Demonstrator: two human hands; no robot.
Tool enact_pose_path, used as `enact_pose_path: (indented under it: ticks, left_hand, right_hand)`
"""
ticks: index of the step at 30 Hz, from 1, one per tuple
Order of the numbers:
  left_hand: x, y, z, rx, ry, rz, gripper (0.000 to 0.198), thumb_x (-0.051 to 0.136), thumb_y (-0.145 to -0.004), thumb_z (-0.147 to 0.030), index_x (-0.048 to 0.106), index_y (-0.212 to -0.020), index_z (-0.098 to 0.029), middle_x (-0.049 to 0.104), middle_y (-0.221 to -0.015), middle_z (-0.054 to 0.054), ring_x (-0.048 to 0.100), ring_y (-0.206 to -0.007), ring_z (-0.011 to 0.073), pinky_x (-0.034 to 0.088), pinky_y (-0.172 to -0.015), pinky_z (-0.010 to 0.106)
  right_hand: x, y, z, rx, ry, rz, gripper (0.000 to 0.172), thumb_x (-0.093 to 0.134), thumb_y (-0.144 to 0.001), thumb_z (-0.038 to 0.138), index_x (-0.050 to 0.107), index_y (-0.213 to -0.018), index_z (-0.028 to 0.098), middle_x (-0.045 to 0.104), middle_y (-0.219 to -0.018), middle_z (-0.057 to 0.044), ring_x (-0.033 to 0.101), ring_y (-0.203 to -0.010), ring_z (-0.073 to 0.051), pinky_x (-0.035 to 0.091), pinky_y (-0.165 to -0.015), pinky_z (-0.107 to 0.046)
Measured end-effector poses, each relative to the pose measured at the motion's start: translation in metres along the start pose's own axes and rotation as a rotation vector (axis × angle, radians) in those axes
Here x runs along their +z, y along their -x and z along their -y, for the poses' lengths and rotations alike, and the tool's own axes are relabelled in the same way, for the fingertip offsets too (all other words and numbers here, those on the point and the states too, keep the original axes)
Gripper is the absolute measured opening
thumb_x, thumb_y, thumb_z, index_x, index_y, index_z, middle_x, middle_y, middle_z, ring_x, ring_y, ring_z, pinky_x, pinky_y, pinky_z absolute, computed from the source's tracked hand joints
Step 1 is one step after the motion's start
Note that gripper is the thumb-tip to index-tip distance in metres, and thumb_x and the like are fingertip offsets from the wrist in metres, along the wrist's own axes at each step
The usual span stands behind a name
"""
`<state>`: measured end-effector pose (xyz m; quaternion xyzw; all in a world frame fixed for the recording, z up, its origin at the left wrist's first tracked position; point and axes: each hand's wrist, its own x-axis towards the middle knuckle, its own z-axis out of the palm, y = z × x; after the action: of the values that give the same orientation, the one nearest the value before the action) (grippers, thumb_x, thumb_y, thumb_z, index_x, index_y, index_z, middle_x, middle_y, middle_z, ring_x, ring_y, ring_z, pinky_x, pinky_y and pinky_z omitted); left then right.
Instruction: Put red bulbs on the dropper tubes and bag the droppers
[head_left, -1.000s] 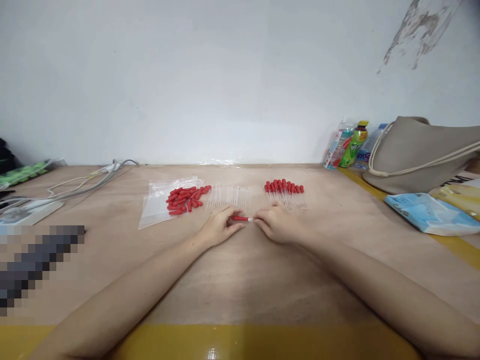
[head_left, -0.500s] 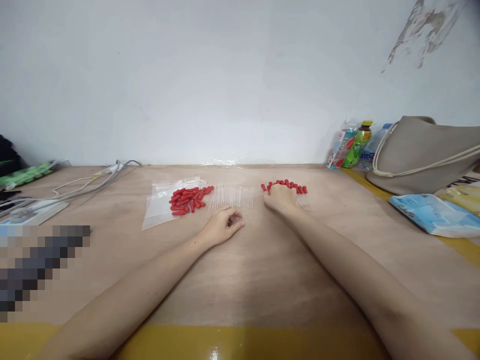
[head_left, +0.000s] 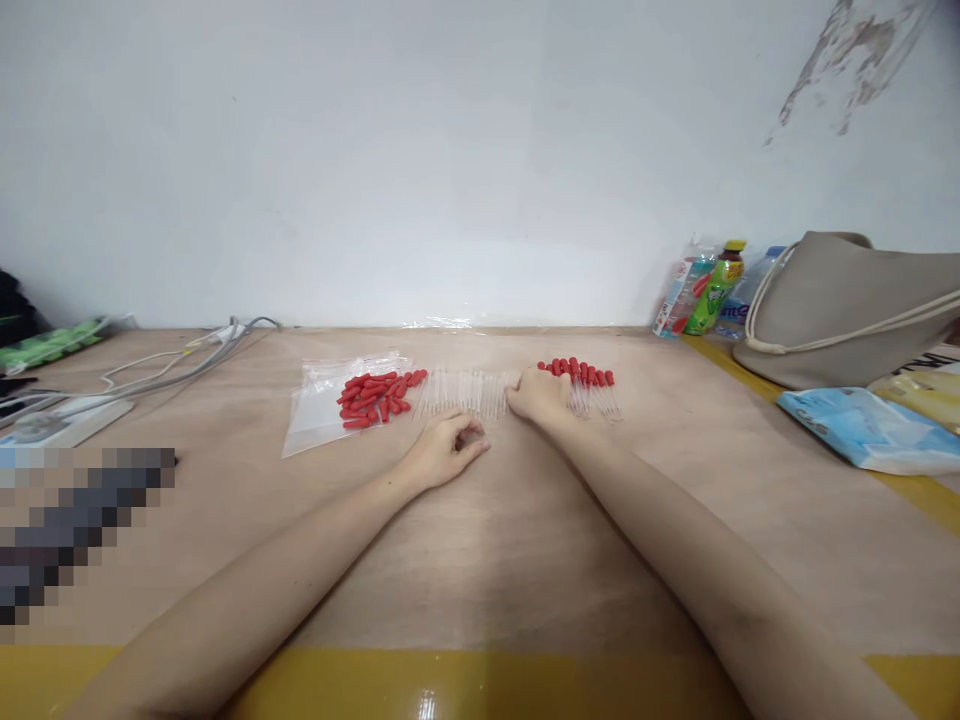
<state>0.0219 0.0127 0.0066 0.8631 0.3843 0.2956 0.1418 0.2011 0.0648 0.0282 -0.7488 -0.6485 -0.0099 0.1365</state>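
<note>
My left hand [head_left: 442,450] rests on the table, fingers loosely curled and thumb apart, with nothing visible in it. Just beyond it lies a row of clear thin dropper tubes [head_left: 465,392]. Left of the row, red rubber bulbs [head_left: 373,398] are heaped on a clear plastic zip bag [head_left: 311,410]. My right hand [head_left: 538,394] is at the row's right end, fingers bent together around the tube ends; whatever they pinch is hidden. To its right lie several droppers with red bulbs [head_left: 574,368], fanned side by side, partly covered by the hand.
Bottles [head_left: 712,290] stand against the wall at right, beside a grey bag [head_left: 847,300] with a cord. A blue-white packet [head_left: 870,430] lies in front. At left are cables [head_left: 217,350] and a power strip [head_left: 75,422]; a pixelated patch covers the left edge.
My right hand has moved left from the red-bulbed droppers to the right end of the clear tubes, uncovering more droppers. My left hand has stayed put.
</note>
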Motion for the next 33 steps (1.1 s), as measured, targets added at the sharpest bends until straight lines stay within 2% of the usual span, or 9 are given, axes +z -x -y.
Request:
enact_pose_path:
  ticks: [3, 7, 11, 15, 17, 22, 26, 29, 33]
  left_hand:
    - [-0.003, 0.000, 0.008, 0.026, -0.103, -0.082, 0.013, 0.051, -0.080, -0.027, 0.059, -0.080, -0.016, 0.056, -0.080, 0.003, 0.053, -0.071, 0.0136, 0.043, -0.067, 0.027]
    - [-0.020, -0.004, 0.027, -0.043, -0.481, -0.244, 0.015, 0.048, -0.080, -0.024, 0.059, -0.076, -0.015, 0.056, -0.081, 0.007, 0.050, -0.081, 0.0210, 0.040, -0.075, 0.034]
    - [-0.040, -0.005, 0.047, -0.143, -0.836, -0.279, 0.020, 0.045, -0.080, -0.027, 0.060, -0.083, -0.014, 0.056, -0.087, 0.012, 0.047, -0.088, 0.0280, 0.036, -0.073, 0.038]
    - [-0.045, -0.005, 0.058, -0.214, -0.955, -0.246, 0.026, 0.042, -0.081, -0.030, 0.061, -0.081, -0.012, 0.056, -0.087, 0.015, 0.048, -0.087, 0.0302, 0.034, -0.070, 0.038]
    - [-0.044, -0.005, 0.060, -0.232, -0.978, -0.205, 0.027, 0.041, -0.082, -0.028, 0.061, -0.080, -0.010, 0.057, -0.086, 0.016, 0.048, -0.086, 0.0307, 0.034, -0.070, 0.038]
    - [-0.044, -0.006, 0.057, -0.210, -1.002, -0.155, 0.023, 0.036, -0.081, -0.012, 0.058, -0.081, -0.008, 0.056, -0.084, 0.017, 0.049, -0.084, 0.0299, 0.034, -0.069, 0.038]
    - [-0.047, -0.007, 0.056, -0.174, -0.947, -0.199, 0.024, 0.032, -0.081, -0.006, 0.055, -0.081, -0.008, 0.054, -0.082, 0.018, 0.049, -0.082, 0.0298, 0.035, -0.069, 0.039]
    - [-0.043, -0.008, 0.048, -0.104, -0.748, -0.244, 0.021, 0.031, -0.084, -0.010, 0.052, -0.081, -0.011, 0.054, -0.082, 0.015, 0.049, -0.082, 0.0279, 0.037, -0.071, 0.039]
    - [-0.025, -0.005, 0.020, -0.025, -0.325, -0.246, 0.014, 0.036, -0.087, -0.020, 0.049, -0.083, -0.016, 0.056, -0.081, 0.007, 0.052, -0.079, 0.0201, 0.041, -0.070, 0.032]
  right_hand:
    - [0.000, -0.003, 0.009, 0.040, -0.023, 0.054, 0.031, 0.043, -0.078, 0.033, 0.064, -0.089, 0.014, 0.063, -0.093, -0.015, 0.057, -0.086, -0.026, 0.028, -0.080, -0.040]
    - [0.000, -0.008, 0.013, 0.061, -0.025, 0.116, 0.022, 0.051, -0.073, 0.026, 0.065, -0.085, 0.015, 0.064, -0.089, -0.014, 0.058, -0.085, -0.026, 0.029, -0.079, -0.040]
    - [0.000, -0.010, 0.016, 0.065, -0.019, 0.148, 0.019, 0.052, -0.071, 0.023, 0.065, -0.082, 0.015, 0.064, -0.087, -0.014, 0.057, -0.083, -0.026, 0.029, -0.078, -0.040]
    - [0.000, -0.003, 0.017, 0.044, -0.014, 0.126, 0.021, 0.046, -0.076, 0.024, 0.064, -0.081, 0.014, 0.064, -0.085, -0.015, 0.058, -0.079, -0.025, 0.026, -0.077, -0.040]
    - [0.000, 0.005, 0.013, 0.006, -0.001, 0.063, 0.024, 0.041, -0.080, 0.024, 0.062, -0.083, 0.012, 0.063, -0.085, -0.015, 0.057, -0.077, -0.024, 0.024, -0.078, -0.040]
    - [0.001, 0.036, -0.015, -0.207, 0.091, -0.283, 0.029, 0.031, -0.086, 0.024, 0.054, -0.090, 0.007, 0.062, -0.079, -0.015, 0.055, -0.074, -0.023, 0.022, -0.075, -0.037]
    - [0.004, 0.061, -0.046, -0.361, 0.075, -0.368, 0.031, 0.026, -0.089, 0.025, 0.053, -0.086, 0.011, 0.062, -0.072, -0.009, 0.053, -0.068, -0.020, 0.022, -0.076, -0.035]
    - [0.007, 0.070, -0.063, -0.419, -0.021, -0.426, 0.030, 0.028, -0.090, 0.026, 0.055, -0.088, 0.013, 0.063, -0.073, -0.007, 0.054, -0.069, -0.018, 0.022, -0.078, -0.033]
    - [0.010, 0.072, -0.070, -0.527, -0.134, -0.446, 0.029, 0.033, -0.089, 0.023, 0.054, -0.107, 0.014, 0.066, -0.078, -0.006, 0.055, -0.074, -0.018, 0.025, -0.075, -0.030]
